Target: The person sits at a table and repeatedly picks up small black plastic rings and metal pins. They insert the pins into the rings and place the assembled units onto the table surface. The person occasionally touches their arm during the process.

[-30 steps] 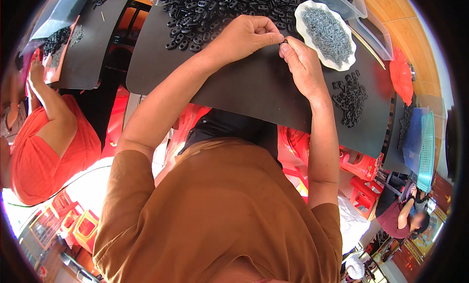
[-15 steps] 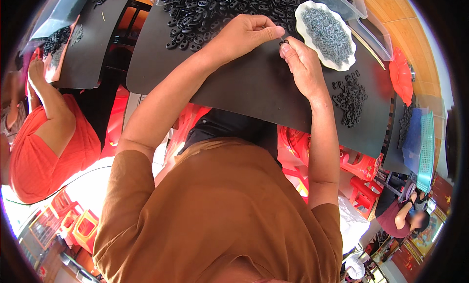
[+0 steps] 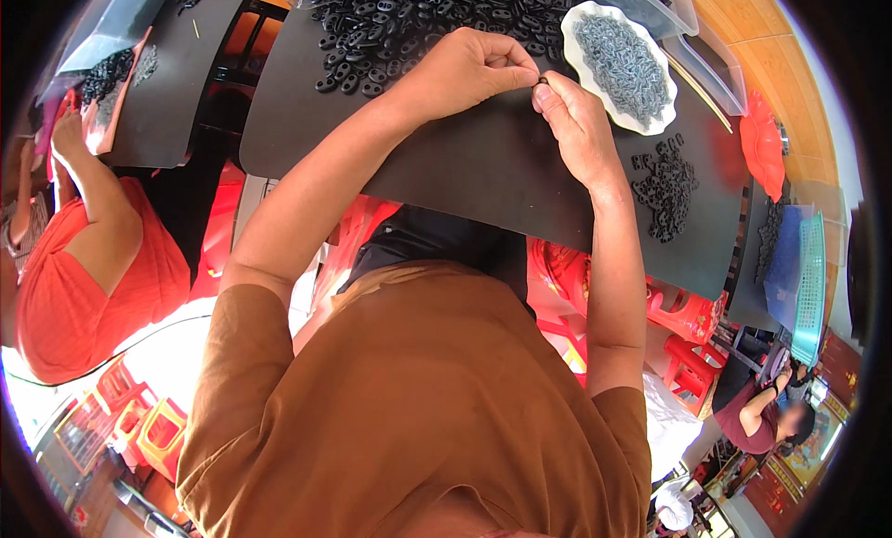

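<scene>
Over the dark table, my two hands meet fingertip to fingertip. My right hand pinches a small black piece, mostly hidden by the fingers. Thumb and forefinger of my left hand are pressed together against that piece; whatever they hold is too small to make out. Beyond the hands spreads a big heap of flat black oval pieces with holes. Right of my right hand stands a white scalloped dish full of small grey-blue pins. Nearer me lies a smaller pile of black pieces.
Clear plastic bins and thin sticks sit at the far right, near a red scalloped dish. A turquoise basket is at the right. On the left, a person in red sits at another table.
My left fingertips have moved slightly right and down, closer to the black piece. A thin bit that showed between the hands is now hidden. My right hand has hardly moved.
</scene>
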A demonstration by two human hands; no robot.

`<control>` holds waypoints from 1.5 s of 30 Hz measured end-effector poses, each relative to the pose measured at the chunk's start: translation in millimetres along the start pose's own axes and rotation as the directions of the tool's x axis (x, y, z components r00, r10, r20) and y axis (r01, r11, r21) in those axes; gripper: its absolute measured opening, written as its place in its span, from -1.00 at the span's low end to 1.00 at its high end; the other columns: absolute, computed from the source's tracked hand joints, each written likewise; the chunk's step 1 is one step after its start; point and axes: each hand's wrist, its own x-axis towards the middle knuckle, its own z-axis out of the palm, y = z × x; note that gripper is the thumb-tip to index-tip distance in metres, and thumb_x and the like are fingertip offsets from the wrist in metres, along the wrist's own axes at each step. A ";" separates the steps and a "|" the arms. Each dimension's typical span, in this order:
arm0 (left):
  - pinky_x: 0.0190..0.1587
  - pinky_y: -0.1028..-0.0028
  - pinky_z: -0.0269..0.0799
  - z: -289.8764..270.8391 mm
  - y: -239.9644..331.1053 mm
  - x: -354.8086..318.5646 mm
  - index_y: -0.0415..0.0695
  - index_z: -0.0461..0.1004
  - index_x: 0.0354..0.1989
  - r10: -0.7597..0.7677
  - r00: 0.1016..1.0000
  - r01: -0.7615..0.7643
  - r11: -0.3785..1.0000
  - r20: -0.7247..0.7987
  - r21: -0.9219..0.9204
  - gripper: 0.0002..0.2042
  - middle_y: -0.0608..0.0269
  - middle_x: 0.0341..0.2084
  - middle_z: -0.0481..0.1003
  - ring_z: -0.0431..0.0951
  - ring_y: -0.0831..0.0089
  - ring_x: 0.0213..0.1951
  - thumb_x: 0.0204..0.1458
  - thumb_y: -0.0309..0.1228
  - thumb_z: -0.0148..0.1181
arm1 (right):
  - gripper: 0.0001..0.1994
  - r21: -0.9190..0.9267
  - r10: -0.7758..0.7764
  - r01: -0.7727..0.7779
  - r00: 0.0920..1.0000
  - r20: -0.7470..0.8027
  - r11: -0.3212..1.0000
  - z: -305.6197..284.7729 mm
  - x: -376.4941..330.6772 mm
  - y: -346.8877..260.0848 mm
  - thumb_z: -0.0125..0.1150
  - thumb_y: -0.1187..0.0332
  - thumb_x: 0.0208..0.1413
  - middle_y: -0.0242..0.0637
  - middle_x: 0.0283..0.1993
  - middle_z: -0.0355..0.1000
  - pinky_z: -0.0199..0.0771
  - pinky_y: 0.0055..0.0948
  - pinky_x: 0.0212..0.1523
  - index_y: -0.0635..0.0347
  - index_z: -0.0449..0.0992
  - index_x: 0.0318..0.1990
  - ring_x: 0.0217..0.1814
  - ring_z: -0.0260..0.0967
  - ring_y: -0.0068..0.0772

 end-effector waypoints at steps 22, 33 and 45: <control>-0.43 0.71 0.25 -0.1 -1.7 2.7 -0.20 0.55 -0.26 -0.072 0.997 0.065 0.981 -0.031 -0.181 -0.83 0.50 -0.53 0.48 0.34 0.82 -0.48 0.13 -0.34 0.21 | -0.86 0.360 0.047 0.025 0.980 -0.192 0.933 5.7 3.1 -2.6 0.18 0.34 0.19 -0.41 -0.44 0.46 0.41 -0.63 -0.42 0.23 0.48 -0.30 -0.46 0.42 -0.64; -0.47 0.69 0.18 7.1 -8.0 4.6 -0.19 0.52 -0.15 0.000 0.998 -0.008 0.992 -0.059 -0.128 -0.77 0.56 -0.59 0.36 0.24 0.79 -0.52 0.17 -0.30 0.13 | -0.86 0.580 0.084 0.033 0.981 -0.174 0.814 9.5 6.4 7.2 0.14 0.35 0.22 -0.33 -0.39 0.48 0.43 -0.62 -0.41 0.23 0.47 -0.29 -0.43 0.44 -0.60; -0.12 0.61 0.32 -10.2 0.2 2.3 -0.29 0.33 0.16 -0.210 0.968 0.245 0.655 0.139 -0.715 -0.56 0.28 -0.16 0.40 0.34 0.59 -0.25 0.04 -0.60 -0.10 | -0.93 0.741 0.091 0.134 0.963 -0.255 0.658 -2.4 2.9 8.8 0.11 0.44 0.22 -0.22 -0.23 0.50 0.46 -0.57 -0.28 0.23 0.45 -0.28 -0.30 0.48 -0.52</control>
